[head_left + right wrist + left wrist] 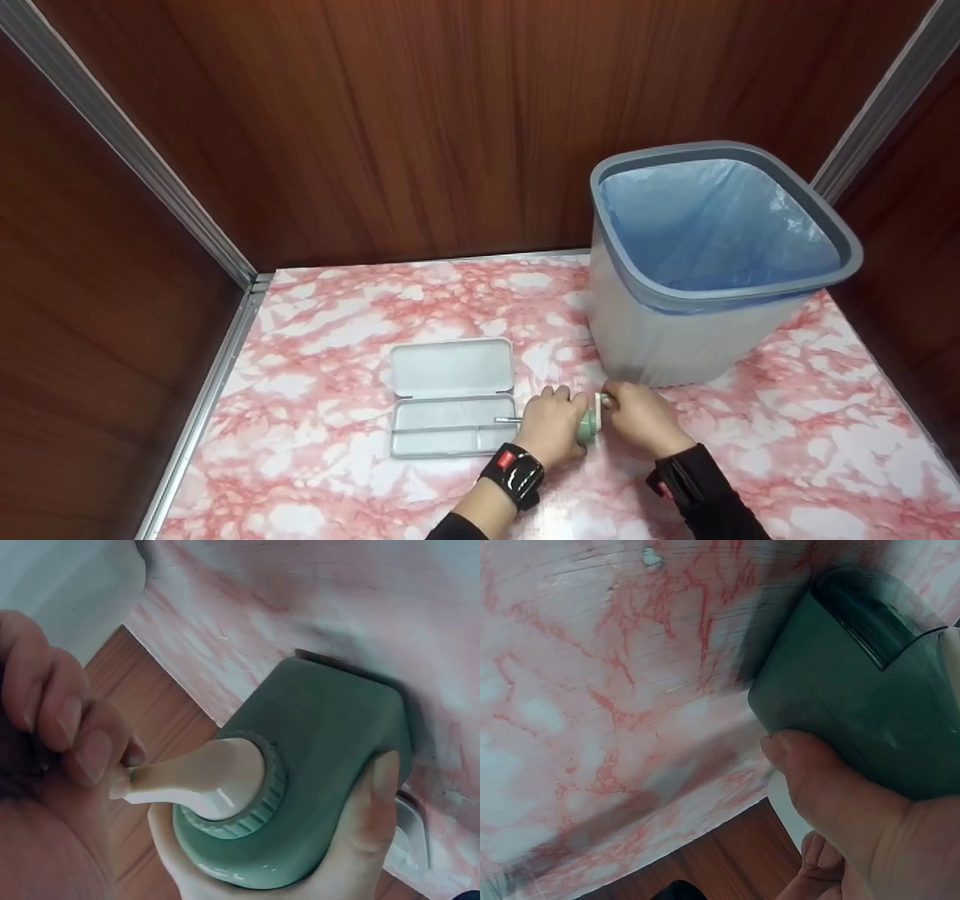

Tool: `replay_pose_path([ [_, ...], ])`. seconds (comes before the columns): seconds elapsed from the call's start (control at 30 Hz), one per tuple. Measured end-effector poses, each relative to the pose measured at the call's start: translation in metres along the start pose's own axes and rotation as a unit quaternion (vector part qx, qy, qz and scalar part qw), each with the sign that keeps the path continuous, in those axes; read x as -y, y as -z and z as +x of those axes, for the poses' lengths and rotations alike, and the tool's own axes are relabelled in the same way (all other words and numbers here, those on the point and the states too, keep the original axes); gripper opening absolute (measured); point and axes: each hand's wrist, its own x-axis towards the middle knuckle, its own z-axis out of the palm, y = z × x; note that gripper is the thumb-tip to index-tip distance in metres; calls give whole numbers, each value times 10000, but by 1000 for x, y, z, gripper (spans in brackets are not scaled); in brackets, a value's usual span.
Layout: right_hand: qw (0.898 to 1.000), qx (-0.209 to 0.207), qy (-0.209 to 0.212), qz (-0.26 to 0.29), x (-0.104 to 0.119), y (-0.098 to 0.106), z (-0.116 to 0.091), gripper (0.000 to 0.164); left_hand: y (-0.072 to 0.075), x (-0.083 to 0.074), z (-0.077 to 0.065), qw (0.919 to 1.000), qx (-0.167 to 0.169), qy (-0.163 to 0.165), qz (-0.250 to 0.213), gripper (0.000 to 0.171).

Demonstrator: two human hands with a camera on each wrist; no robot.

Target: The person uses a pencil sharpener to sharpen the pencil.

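My left hand [551,424] grips a green pencil sharpener [586,427], its thumb along the body in the left wrist view. A dark see-through part [862,611] shows at one end of that body. The fingers of my right hand [641,416] pinch the end of the cream crank handle [206,776], which comes out of a ribbed green collar [274,791]. Left of my left hand, a pencil [505,420] sticks out over an open grey pencil case [452,367]. The rest of the pencil is hidden behind the hand.
A grey bin [660,337] with a blue liner [720,225] stands behind my right hand. Brown wood-look panels [420,127] enclose the back and sides of the red-and-white marbled table [315,405].
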Motion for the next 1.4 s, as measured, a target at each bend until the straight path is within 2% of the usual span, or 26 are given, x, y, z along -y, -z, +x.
replay_pose_path([
  [0.37,9994,232,-247,83,-11,-22,9,11,2,1,-1,10000,-34,-41,-56,62],
  [0.67,9991,367,-213,-90,-17,-39,-4,12,0,0,-1,9998,-166,-76,57,59],
  [1.0,9975,635,-303,58,-14,-45,-25,9,1,0,1,10000,-10,-16,4,59],
  [1.17,9953,835,-93,481,-14,-42,-37,15,1,0,0,9999,57,20,96,62],
  [1.4,9917,845,370,900,-10,-30,-52,8,0,0,0,9999,53,57,111,62],
])
